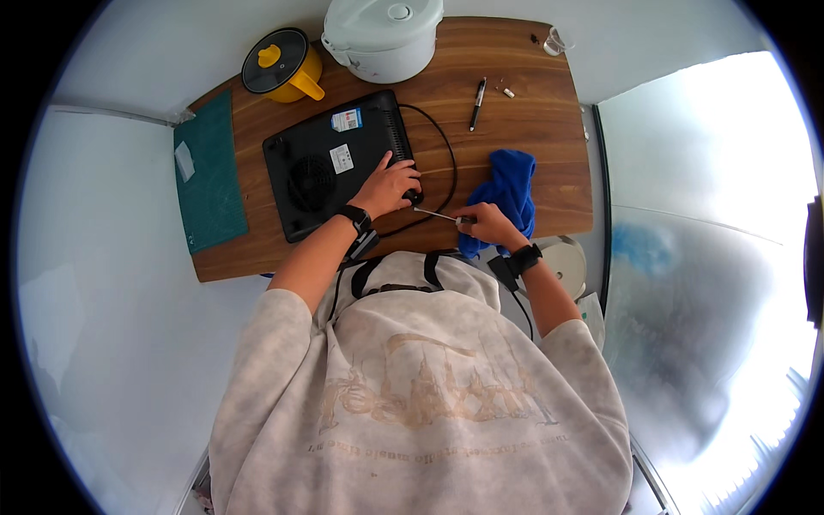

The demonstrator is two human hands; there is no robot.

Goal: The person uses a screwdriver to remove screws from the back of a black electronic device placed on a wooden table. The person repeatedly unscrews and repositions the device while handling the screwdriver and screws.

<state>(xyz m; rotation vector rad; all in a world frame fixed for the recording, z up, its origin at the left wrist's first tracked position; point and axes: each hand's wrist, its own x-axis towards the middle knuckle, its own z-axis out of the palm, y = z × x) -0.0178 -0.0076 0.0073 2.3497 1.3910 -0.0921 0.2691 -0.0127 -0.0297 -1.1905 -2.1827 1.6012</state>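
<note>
A black flat appliance that looks like an induction cooker [283, 163] lies upside down on the table, its round fan grille and labels facing up. My left hand [390, 187] rests on its near right corner, fingers spread over the underside and edge. In my right hand [489, 225], closed round the handle, is a screwdriver [439, 214]. Its thin shaft points left, the tip close to that corner beside my left hand; whether it touches a screw is too small to tell. A blue cloth [512, 184] lies just beyond and partly under my right hand.
On the wooden table [541, 120] a black cord [452, 154] loops right of the cooker. Behind stand a yellow pot [313, 64] with a dark lid and a white lidded cooker [386, 60]. A pen [477, 107], a clear cup [558, 41] and a green cutting mat [210, 197] lie around.
</note>
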